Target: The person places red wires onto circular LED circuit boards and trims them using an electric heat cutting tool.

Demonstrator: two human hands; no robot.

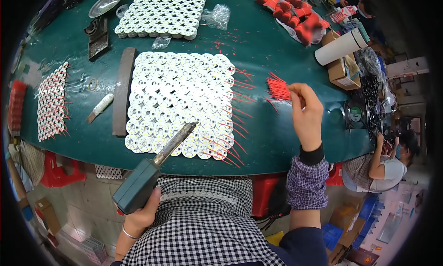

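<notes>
My left hand (146,209) is wrapped round the dark green handle of a soldering gun (138,185). Its metal tip points up and right over a panel of round white LED boards (182,104). Red wires (240,98) stick out from the boards along the panel's right column. To the right of the panel, my right hand (307,109) has its thumb and forefinger pinched at the edge of a bundle of short red wires (278,88) on the table. Which wire the fingertips hold is partly hidden by the fingers.
A grey bar (124,93) lies along the panel's left side. Another stack of boards (164,12), a metal dish (106,3) and a wired panel (53,102) share the green table (258,146). At right are a white cylinder (340,46) and a co-worker (383,166).
</notes>
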